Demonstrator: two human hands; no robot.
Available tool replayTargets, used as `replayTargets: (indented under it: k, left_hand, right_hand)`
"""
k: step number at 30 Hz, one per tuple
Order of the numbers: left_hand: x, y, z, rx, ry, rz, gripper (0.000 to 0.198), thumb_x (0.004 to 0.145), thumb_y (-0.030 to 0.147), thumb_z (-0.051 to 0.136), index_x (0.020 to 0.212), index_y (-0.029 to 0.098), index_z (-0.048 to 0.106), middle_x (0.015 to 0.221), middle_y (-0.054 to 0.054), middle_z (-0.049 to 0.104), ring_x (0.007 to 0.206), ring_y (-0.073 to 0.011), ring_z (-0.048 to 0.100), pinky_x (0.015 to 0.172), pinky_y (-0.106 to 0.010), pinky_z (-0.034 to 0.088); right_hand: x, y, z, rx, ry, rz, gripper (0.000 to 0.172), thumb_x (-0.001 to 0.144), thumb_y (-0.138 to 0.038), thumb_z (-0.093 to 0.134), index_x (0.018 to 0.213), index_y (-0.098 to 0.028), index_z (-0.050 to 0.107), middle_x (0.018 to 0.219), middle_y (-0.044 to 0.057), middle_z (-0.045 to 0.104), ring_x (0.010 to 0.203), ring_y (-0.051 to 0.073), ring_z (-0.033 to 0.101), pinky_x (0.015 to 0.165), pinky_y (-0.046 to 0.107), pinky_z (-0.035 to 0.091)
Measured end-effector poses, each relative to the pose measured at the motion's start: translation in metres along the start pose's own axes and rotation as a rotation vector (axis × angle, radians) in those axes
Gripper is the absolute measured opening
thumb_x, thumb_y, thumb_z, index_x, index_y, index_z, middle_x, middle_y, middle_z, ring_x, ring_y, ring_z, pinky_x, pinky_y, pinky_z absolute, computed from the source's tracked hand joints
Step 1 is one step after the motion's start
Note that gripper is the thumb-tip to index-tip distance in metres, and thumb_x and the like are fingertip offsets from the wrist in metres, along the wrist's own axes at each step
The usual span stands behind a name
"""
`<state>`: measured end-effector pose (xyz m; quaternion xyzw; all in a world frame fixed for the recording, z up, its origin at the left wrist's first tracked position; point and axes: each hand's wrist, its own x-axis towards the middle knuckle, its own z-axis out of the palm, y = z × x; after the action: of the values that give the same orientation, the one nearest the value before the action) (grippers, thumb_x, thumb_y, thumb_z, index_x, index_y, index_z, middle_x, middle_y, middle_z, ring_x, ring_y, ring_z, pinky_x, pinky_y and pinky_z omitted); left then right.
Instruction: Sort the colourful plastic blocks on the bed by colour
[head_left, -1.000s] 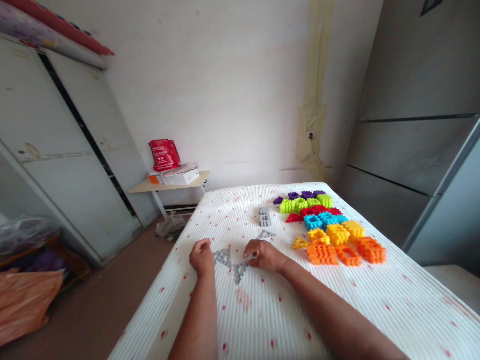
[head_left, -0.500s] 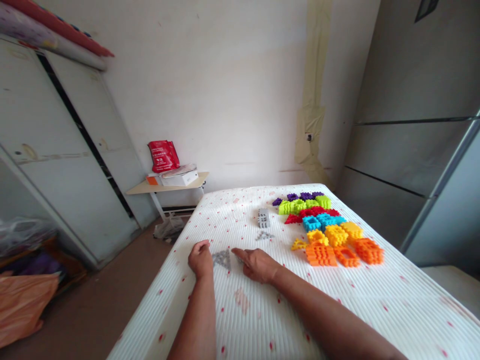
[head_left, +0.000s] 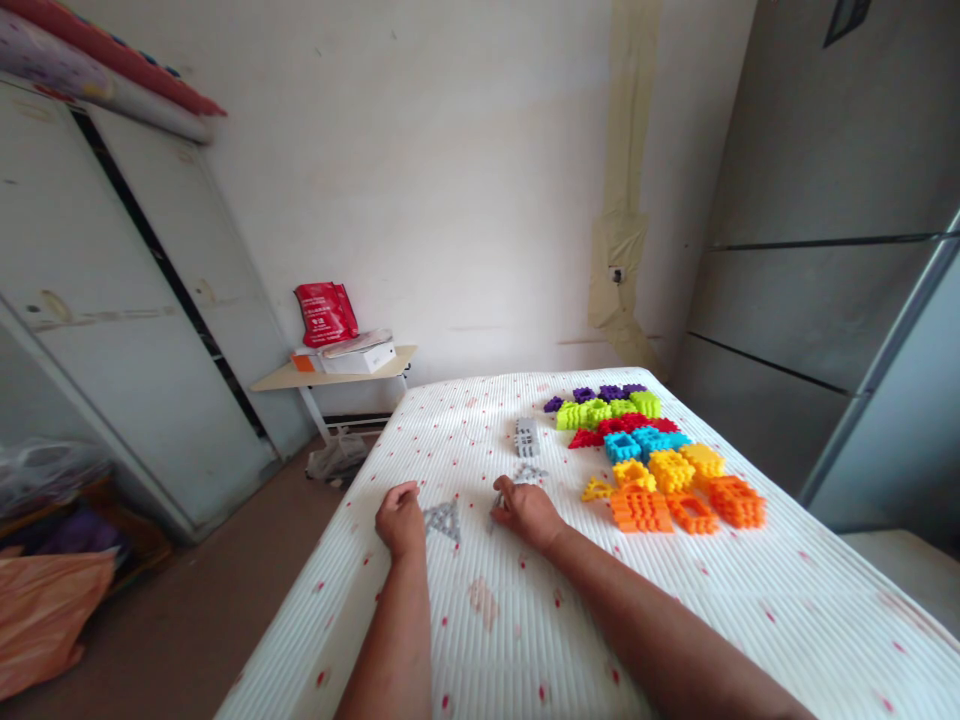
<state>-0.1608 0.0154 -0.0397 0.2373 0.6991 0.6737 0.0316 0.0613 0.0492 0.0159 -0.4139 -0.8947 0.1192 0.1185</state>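
A person leans both forearms across a bed (head_left: 525,640) covered in a white ribbed spread with red flecks, working near the middle of its width, toward the left edge. The left hand (head_left: 400,520) rests on the cover with its fingers curled in close, knuckles against the left side of a flat grey triangle piece (head_left: 444,520); it looks placed to brace the piece rather than lift it, though whether it actually grips cannot be told. Just to the right, the right hand (head_left: 531,512) has its fingers pinched narrow around what appears to be a small grey piece (head_left: 496,498), held low over the cover, the wrist resting on the spread for support. Beyond it lie a second grey triangle (head_left: 530,472) and, farther toward the far edge, a grey block (head_left: 527,437), both within easy reach. Toward the far right corner the other bricks sit in touching bands by colour: purple bricks (head_left: 604,392), green bricks (head_left: 600,410), red bricks (head_left: 622,425), blue bricks (head_left: 645,441), yellow bricks (head_left: 671,466) and orange bricks (head_left: 686,508), an arrangement that suggests deliberate sorting, with the grey parts kept apart. Past the far left corner a small bench (head_left: 337,372) carries a red bag (head_left: 326,312).
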Motion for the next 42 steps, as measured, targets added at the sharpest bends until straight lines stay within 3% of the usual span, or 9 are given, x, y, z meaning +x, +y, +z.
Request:
replayTargets:
  k: [6, 13, 21, 26, 33, 42]
  left_hand:
    - [0.0, 0.002, 0.0, 0.004, 0.007, 0.001, 0.015, 0.063, 0.021, 0.052, 0.065, 0.018, 0.067, 0.068, -0.004, 0.068, 0.075, -0.0218, 0.062, 0.08, -0.038, 0.048]
    - [-0.001, 0.004, -0.001, 0.009, 0.004, -0.004, 0.016, 0.062, 0.02, 0.051, 0.065, 0.018, 0.067, 0.068, -0.004, 0.068, 0.073, -0.0218, 0.062, 0.078, -0.038, 0.048]
    - [-0.002, 0.005, -0.001, 0.004, -0.004, -0.013, 0.015, 0.062, 0.021, 0.051, 0.065, 0.018, 0.066, 0.068, -0.005, 0.068, 0.075, -0.0226, 0.063, 0.079, -0.038, 0.048]
    - [-0.001, 0.005, -0.001, -0.007, -0.003, -0.014, 0.015, 0.062, 0.021, 0.051, 0.065, 0.018, 0.066, 0.069, -0.005, 0.068, 0.075, -0.0223, 0.063, 0.078, -0.037, 0.048]
    - [-0.001, 0.005, 0.0, 0.002, 0.0, -0.013, 0.016, 0.062, 0.021, 0.051, 0.065, 0.018, 0.066, 0.068, -0.004, 0.068, 0.074, -0.022, 0.062, 0.079, -0.038, 0.048]
    - [-0.001, 0.005, -0.001, 0.007, -0.014, -0.01, 0.018, 0.063, 0.023, 0.05, 0.066, 0.017, 0.066, 0.069, -0.005, 0.067, 0.072, -0.0213, 0.061, 0.077, -0.037, 0.047]
  right_hand:
    - [-0.005, 0.009, -0.016, -0.117, -0.06, 0.059, 0.026, 0.073, -0.04, 0.067, 0.086, -0.018, 0.068, 0.084, 0.013, 0.07, 0.079, 0.025, 0.065, 0.064, 0.029, 0.043]
    - [-0.006, 0.017, -0.015, -0.075, -0.053, -0.046, 0.019, 0.075, -0.021, 0.06, 0.094, -0.022, 0.067, 0.1, 0.007, 0.067, 0.086, 0.018, 0.062, 0.066, 0.024, 0.04]
    - [0.0, 0.027, -0.005, 0.004, -0.06, -0.16, 0.02, 0.069, -0.007, 0.057, 0.081, -0.017, 0.069, 0.086, 0.004, 0.068, 0.076, 0.014, 0.059, 0.064, 0.02, 0.037]
    - [0.005, 0.035, -0.006, 0.03, 0.014, -0.134, 0.02, 0.07, -0.005, 0.055, 0.079, -0.017, 0.069, 0.084, 0.004, 0.068, 0.078, 0.014, 0.06, 0.067, 0.02, 0.039]
    - [0.012, 0.063, -0.013, 0.045, 0.237, 0.068, 0.027, 0.081, -0.007, 0.044, 0.094, -0.013, 0.067, 0.097, 0.011, 0.065, 0.088, 0.017, 0.059, 0.076, 0.022, 0.041]
    - [0.017, 0.072, -0.008, 0.06, 0.275, 0.113, 0.024, 0.08, -0.007, 0.047, 0.085, -0.015, 0.069, 0.09, 0.007, 0.065, 0.08, 0.014, 0.059, 0.071, 0.019, 0.04]
